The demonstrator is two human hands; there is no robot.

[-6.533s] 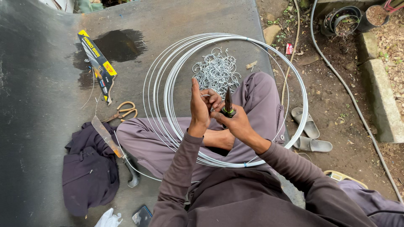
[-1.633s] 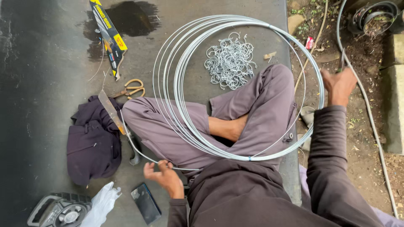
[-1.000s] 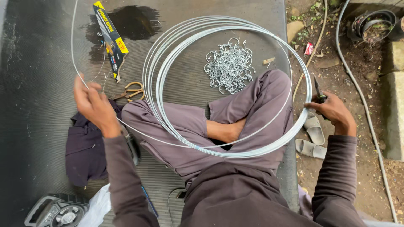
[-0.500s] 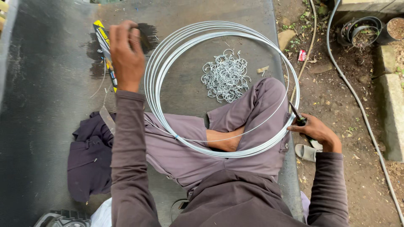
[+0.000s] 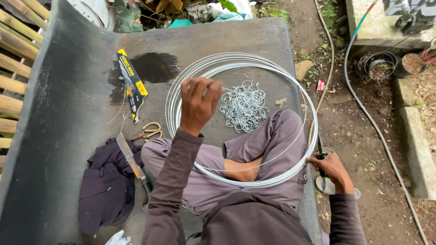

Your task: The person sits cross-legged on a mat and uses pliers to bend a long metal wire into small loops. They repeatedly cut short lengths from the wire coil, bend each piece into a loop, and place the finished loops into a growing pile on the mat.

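The left hand (image 5: 197, 104) pinches a wire (image 5: 225, 89) end, fingers closed, above the wire coil (image 5: 254, 181) round the lap. The right hand (image 5: 330, 167) grips pliers (image 5: 320, 152) at the coil's edge. A long yellow-and-black package (image 5: 131, 84) lies up-left on the dark mat (image 5: 59, 136).

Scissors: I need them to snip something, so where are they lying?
The scissors lie on the dark mat left of the wire coil, between the yellow-and-black package and the knife.

Shiny bare metal wire coil (image 5: 290, 172) and hooks (image 5: 244, 108) lie on a matt dark sheet (image 5: 59, 136), beside dark cloth (image 5: 106, 190)
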